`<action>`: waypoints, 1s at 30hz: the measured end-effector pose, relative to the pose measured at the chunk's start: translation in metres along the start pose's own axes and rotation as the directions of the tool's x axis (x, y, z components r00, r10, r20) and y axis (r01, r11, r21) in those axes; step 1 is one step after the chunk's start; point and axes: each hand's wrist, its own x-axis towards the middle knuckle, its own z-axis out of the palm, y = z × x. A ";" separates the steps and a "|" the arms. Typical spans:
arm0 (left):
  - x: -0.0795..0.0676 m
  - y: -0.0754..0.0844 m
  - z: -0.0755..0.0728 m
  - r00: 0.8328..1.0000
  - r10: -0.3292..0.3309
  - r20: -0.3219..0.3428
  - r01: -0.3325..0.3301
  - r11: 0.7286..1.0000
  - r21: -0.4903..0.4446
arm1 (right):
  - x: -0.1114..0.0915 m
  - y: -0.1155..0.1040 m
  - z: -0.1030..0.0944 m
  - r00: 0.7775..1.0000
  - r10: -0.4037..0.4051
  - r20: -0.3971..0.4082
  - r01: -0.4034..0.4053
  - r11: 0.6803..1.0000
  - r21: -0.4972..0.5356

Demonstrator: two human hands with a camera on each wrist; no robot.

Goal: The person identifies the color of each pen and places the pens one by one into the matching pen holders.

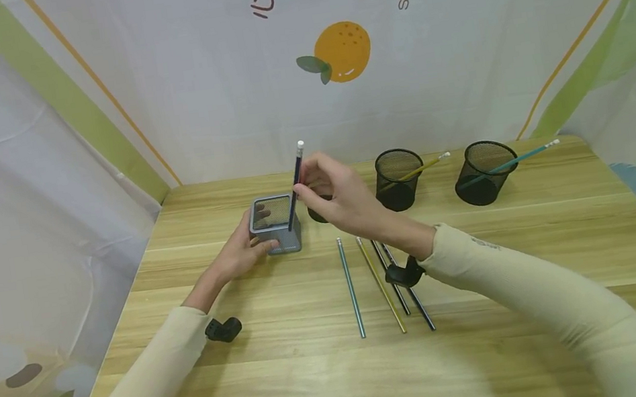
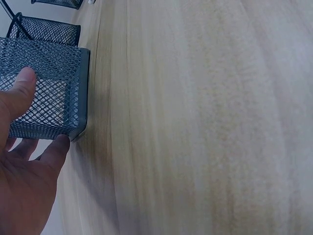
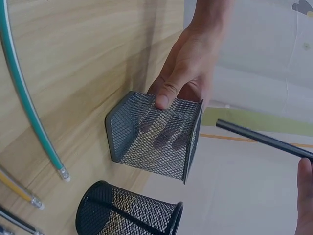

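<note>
My left hand (image 1: 235, 253) grips a grey square mesh pencil cup (image 1: 285, 241) by its left side, thumb on the near wall. In the left wrist view the thumb and fingers span the mesh cup (image 2: 46, 95), which stands on the table. Between thumb and fingers, my right hand (image 1: 345, 196) pinches a dark pencil (image 1: 297, 166) with its white eraser up. Its lower end overlaps the cup's right rim in the head view. In the right wrist view, the dark pencil (image 3: 264, 138) has its tip just outside the cup's open top.
Behind the right hand stands a partly hidden round black mesh cup (image 3: 142, 208) holding a dark pencil. Farther right, one black cup (image 1: 397, 197) holds a gold pencil, another (image 1: 478, 191) a teal one. A teal pencil (image 1: 351, 292), a gold pencil (image 1: 382, 284) and two dark pencils lie nearer.
</note>
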 end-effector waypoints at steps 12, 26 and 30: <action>0.000 0.000 0.000 1.000 0.012 0.000 -0.012 1.000 0.010 | 0.003 0.008 0.010 0.999 -0.033 -0.040 0.030 0.996 -0.085; 0.001 0.001 0.000 1.000 0.005 0.004 -0.005 1.000 0.004 | -0.012 0.032 0.033 0.999 0.048 0.006 -0.047 0.991 -0.123; 0.001 0.000 0.001 1.000 0.005 0.001 -0.005 1.000 0.002 | -0.016 0.037 0.036 0.992 0.119 0.042 -0.112 0.983 -0.145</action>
